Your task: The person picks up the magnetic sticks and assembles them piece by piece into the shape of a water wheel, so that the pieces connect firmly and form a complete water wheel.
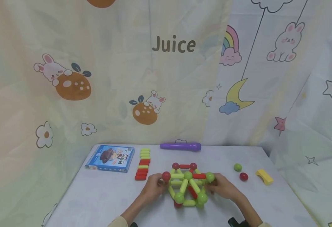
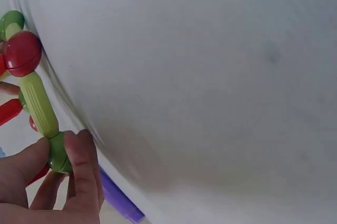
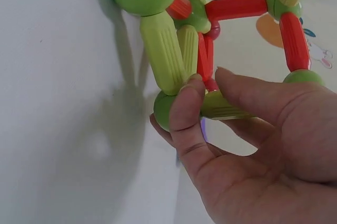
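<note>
Both hands hold a ball-and-rod construction toy, a frame of yellow-green and red rods joined by green and red balls. At its left side is my left hand. In the left wrist view, that thumb and fingers pinch a green ball at the end of a yellow-green rod. My right hand grips the opposite side. The right wrist view has its fingers curled around a corner with a green ball and a yellow-green rod. Some inner rods are hidden behind others.
Loose red and yellow-green rods lie in a column beside a blue box at left. A purple stick lies at the back edge. On the right are a green ball, a red ball and a yellow curved block.
</note>
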Motion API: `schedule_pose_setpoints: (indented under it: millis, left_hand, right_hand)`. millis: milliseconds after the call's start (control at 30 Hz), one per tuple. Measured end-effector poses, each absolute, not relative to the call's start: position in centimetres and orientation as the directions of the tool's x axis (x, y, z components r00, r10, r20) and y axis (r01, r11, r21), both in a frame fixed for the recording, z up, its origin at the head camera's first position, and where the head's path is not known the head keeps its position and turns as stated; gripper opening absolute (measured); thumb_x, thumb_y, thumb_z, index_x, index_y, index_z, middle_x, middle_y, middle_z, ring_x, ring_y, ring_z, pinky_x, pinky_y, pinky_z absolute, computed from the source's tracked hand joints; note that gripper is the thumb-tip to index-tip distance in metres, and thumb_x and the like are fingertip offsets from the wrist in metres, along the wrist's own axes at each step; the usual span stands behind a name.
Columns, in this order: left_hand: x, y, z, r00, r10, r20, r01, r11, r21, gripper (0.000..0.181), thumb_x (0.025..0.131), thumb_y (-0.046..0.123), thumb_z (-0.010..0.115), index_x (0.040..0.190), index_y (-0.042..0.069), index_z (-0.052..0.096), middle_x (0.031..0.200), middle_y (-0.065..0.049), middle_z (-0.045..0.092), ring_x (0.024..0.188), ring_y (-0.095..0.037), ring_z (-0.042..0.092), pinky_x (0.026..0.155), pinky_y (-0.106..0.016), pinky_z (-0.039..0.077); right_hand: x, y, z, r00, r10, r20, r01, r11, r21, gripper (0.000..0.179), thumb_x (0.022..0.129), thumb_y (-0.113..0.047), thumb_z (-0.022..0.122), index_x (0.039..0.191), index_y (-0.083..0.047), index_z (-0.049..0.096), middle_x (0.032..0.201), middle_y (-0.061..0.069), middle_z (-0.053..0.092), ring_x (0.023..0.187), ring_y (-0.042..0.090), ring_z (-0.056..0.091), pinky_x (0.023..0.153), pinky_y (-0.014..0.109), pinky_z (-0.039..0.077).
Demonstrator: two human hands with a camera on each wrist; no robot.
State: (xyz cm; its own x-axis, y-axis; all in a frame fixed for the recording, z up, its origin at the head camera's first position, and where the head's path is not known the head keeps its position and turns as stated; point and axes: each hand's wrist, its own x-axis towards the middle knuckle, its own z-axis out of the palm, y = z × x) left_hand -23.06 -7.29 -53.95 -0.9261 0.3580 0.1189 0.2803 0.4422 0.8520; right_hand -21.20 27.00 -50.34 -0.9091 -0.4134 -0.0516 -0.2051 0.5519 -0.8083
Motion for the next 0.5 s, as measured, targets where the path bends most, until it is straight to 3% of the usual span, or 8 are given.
schedule_pose_setpoints:
  millis: [100, 200, 333, 500]
  left_hand:
    - [-22.95, -7.30, -53.95, -0.927, 0.354, 0.126, 0.284, 0.441, 0.851, 0.031, 0.095, 0.006, 0.081, 0.125, 0.011, 0.079, 0.121, -0.003, 0.078, 0.113, -0.026, 0.069, 0.087, -0.040, 0.064]
    - [-22.87, -7.26, -54.13, -0.931, 0.344, 0.125, 0.282, 0.455, 0.845, 0.032, 0.094, 0.008, 0.082, 0.125, 0.012, 0.080, 0.119, -0.001, 0.079, 0.111, -0.023, 0.069, 0.086, -0.036, 0.063]
    - [-22.78, -7.14, -54.43, -0.935, 0.330, 0.128, 0.279, 0.465, 0.840, 0.031, 0.094, 0.011, 0.084, 0.125, 0.009, 0.080, 0.115, 0.000, 0.080, 0.107, -0.020, 0.070, 0.084, -0.032, 0.061]
    - [-22.72, -6.94, -54.54, -0.940, 0.315, 0.133, 0.275, 0.466, 0.841, 0.031, 0.095, 0.010, 0.083, 0.125, 0.009, 0.080, 0.116, -0.001, 0.081, 0.112, -0.022, 0.072, 0.087, -0.036, 0.062]
  right_hand:
    - [-21.12, 26.89, -50.49, -0.926, -0.372, -0.057, -0.176, 0.563, -0.808, 0.028, 0.099, -0.002, 0.071, 0.126, 0.005, 0.067, 0.088, 0.006, 0.069, 0.071, 0.022, 0.064, 0.063, 0.029, 0.055]
    - [-21.03, 26.72, -50.71, -0.940, -0.334, -0.061, -0.151, 0.572, -0.806, 0.029, 0.099, -0.001, 0.071, 0.127, 0.006, 0.066, 0.089, 0.006, 0.069, 0.071, 0.024, 0.065, 0.062, 0.029, 0.055]
    - [-20.98, 26.49, -51.02, -0.948, -0.317, -0.031, -0.164, 0.570, -0.805, 0.024, 0.099, -0.001, 0.072, 0.123, 0.005, 0.067, 0.093, 0.007, 0.071, 0.070, 0.024, 0.066, 0.060, 0.029, 0.055]
    - [-20.76, 26.33, -51.37, -0.961, -0.275, -0.020, -0.144, 0.562, -0.815, 0.017, 0.098, 0.001, 0.073, 0.115, 0.003, 0.068, 0.101, 0.010, 0.072, 0.071, 0.022, 0.068, 0.060, 0.029, 0.057]
